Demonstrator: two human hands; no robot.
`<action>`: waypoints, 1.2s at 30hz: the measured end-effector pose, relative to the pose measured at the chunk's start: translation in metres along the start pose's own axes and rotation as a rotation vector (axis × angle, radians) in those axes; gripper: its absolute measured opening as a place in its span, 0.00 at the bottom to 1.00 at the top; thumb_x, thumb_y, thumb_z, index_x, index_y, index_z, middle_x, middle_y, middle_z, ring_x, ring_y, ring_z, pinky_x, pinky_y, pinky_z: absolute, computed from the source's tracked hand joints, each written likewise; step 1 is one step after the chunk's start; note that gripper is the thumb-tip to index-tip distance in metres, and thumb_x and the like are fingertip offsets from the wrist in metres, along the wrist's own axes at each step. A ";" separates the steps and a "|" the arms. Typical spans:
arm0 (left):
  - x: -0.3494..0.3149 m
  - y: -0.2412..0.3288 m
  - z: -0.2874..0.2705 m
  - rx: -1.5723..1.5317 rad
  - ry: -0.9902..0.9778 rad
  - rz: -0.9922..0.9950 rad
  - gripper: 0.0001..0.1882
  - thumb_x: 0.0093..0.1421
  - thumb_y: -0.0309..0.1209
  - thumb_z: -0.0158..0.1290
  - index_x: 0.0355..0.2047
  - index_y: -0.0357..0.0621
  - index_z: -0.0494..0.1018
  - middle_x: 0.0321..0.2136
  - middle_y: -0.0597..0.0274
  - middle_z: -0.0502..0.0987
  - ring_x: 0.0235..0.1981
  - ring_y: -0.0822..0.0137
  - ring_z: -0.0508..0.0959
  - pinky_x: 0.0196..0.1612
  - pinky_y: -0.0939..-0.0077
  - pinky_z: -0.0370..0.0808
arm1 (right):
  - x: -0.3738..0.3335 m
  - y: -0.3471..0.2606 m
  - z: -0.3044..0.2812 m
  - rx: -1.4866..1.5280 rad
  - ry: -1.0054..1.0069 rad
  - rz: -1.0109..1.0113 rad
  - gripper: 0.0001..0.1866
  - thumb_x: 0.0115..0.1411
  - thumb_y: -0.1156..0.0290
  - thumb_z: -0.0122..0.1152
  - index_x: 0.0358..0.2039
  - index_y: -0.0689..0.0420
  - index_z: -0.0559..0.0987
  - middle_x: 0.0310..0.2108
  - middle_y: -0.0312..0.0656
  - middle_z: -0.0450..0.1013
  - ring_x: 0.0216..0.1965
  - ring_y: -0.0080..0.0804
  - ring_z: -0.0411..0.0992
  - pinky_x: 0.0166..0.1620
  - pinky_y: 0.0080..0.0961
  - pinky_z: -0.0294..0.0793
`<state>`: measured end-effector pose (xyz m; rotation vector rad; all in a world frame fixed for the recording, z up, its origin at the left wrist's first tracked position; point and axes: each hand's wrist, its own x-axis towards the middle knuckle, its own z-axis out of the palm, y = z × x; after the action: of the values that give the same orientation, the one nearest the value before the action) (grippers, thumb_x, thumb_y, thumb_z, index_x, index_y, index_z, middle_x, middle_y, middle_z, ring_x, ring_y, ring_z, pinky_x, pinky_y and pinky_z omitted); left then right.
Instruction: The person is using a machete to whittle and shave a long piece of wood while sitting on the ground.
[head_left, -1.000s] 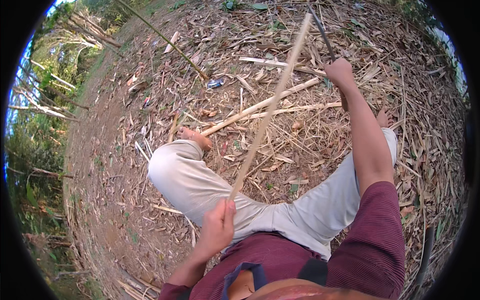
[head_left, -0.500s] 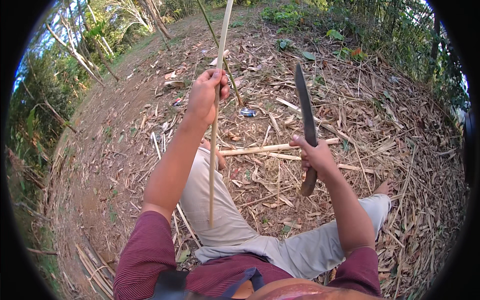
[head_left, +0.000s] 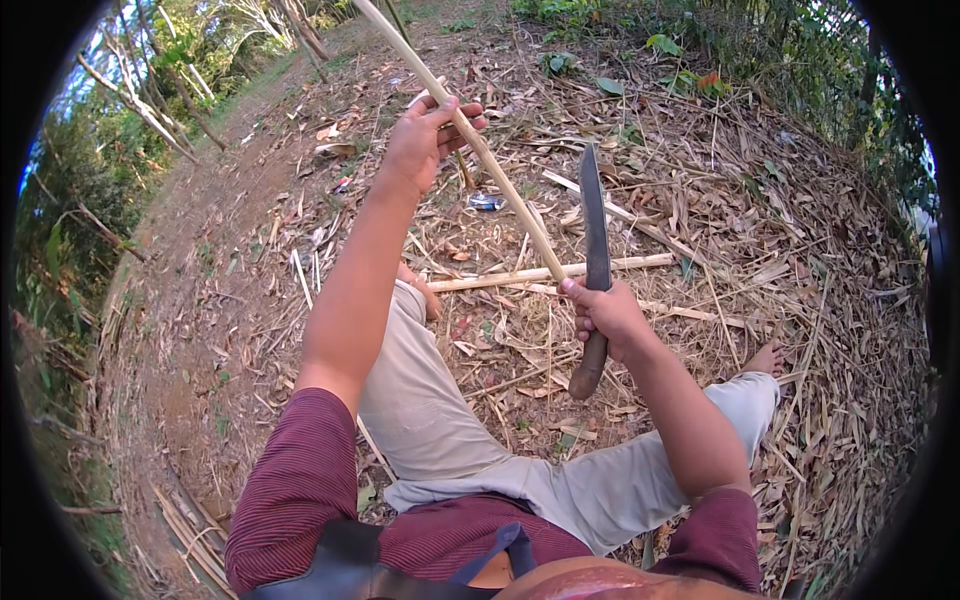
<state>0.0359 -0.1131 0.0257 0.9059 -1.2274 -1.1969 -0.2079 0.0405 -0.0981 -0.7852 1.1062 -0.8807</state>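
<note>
A long pale strip (head_left: 505, 185), looking like split bamboo, runs slantwise from the top left toward the middle. My left hand (head_left: 425, 140) grips it between thumb and fingers, with some fingertips loosely stretched past it. In my right hand (head_left: 612, 315) is a machete (head_left: 595, 220), its dark blade pointing up and its wooden handle in my closed fingers. The strip's lower end meets my right thumb, close beside the base of the blade; whether the thumb pinches it I cannot tell.
Between my spread legs and beyond lie pale split strips (head_left: 480, 283) on leaf-littered ground. A crushed-looking blue and silver can (head_left: 486, 202) lies farther off. At lower left is a pile of long strips (head_left: 195, 540). Green plants (head_left: 690, 80) grow at the far right.
The strip has swung from nearly upright to slanted, its lower end now at my right hand. The left hand has risen slightly and loosened its fingers; the machete has shifted a little left.
</note>
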 end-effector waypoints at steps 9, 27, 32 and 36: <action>0.033 -0.009 -0.135 0.028 0.342 0.170 0.11 0.65 0.28 0.52 0.44 0.39 0.65 0.39 0.51 0.81 0.36 0.55 0.83 0.34 0.66 0.83 | 0.038 -0.030 -0.055 0.561 0.261 -0.212 0.09 0.63 0.76 0.55 0.42 0.65 0.72 0.19 0.28 0.58 0.16 0.15 0.56 0.20 0.18 0.60; 0.028 -0.015 -0.179 0.170 0.544 0.306 0.11 0.63 0.30 0.56 0.45 0.41 0.71 0.39 0.55 0.82 0.33 0.65 0.84 0.27 0.79 0.79 | 0.029 -0.029 -0.059 0.694 0.109 -0.111 0.15 0.61 0.77 0.51 0.48 0.67 0.68 0.16 0.24 0.54 0.15 0.12 0.55 0.20 0.15 0.59; 0.025 -0.016 -0.155 0.412 0.343 0.324 0.09 0.65 0.29 0.55 0.43 0.37 0.73 0.39 0.54 0.82 0.34 0.67 0.83 0.31 0.82 0.80 | 0.034 -0.026 -0.066 0.696 0.094 -0.145 0.14 0.61 0.78 0.51 0.47 0.66 0.67 0.16 0.24 0.55 0.15 0.12 0.55 0.20 0.15 0.59; 0.028 -0.019 -0.129 0.559 0.283 0.398 0.07 0.64 0.24 0.54 0.41 0.35 0.75 0.34 0.56 0.83 0.30 0.71 0.82 0.30 0.84 0.80 | 0.030 -0.026 -0.067 0.665 0.100 -0.154 0.13 0.61 0.77 0.50 0.47 0.66 0.67 0.16 0.24 0.54 0.16 0.12 0.55 0.21 0.15 0.59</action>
<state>0.1578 -0.1564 -0.0074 1.1211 -1.4466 -0.3918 -0.2710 -0.0044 -0.1051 -0.2737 0.7646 -1.3338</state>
